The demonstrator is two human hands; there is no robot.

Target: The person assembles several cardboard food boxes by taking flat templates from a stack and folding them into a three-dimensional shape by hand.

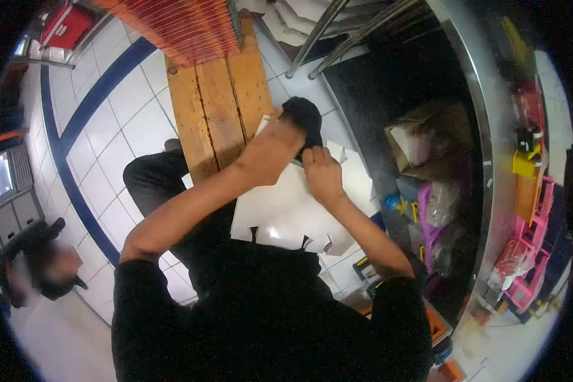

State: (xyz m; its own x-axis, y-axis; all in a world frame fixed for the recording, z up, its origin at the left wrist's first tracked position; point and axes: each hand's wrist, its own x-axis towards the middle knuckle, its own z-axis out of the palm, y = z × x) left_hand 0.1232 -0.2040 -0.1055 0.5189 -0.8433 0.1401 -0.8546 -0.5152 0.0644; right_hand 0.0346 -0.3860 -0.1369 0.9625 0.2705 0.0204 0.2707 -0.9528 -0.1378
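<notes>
White flat sheets [286,213], stacked unevenly and notched along the lower edge, lie across my lap. My left hand [272,153] is over their upper left part. Its fingers are smeared by motion, so their hold cannot be made out. Beside it, my right hand [323,173] rests on the upper part of the sheets with its fingers curled in. A small dark greenish bit shows between the two hands, too little of it to name. Just beyond the hands is a rounded black shape [305,118], perhaps my clothed knee.
A wooden bench [197,121] runs away ahead, bearing a tall stack of orange-red sheets [178,28]. On the right are a metal-edged dark surface [388,83], an open cardboard box [398,149] and a purple plastic item [430,223]. Another person [51,274] is at lower left.
</notes>
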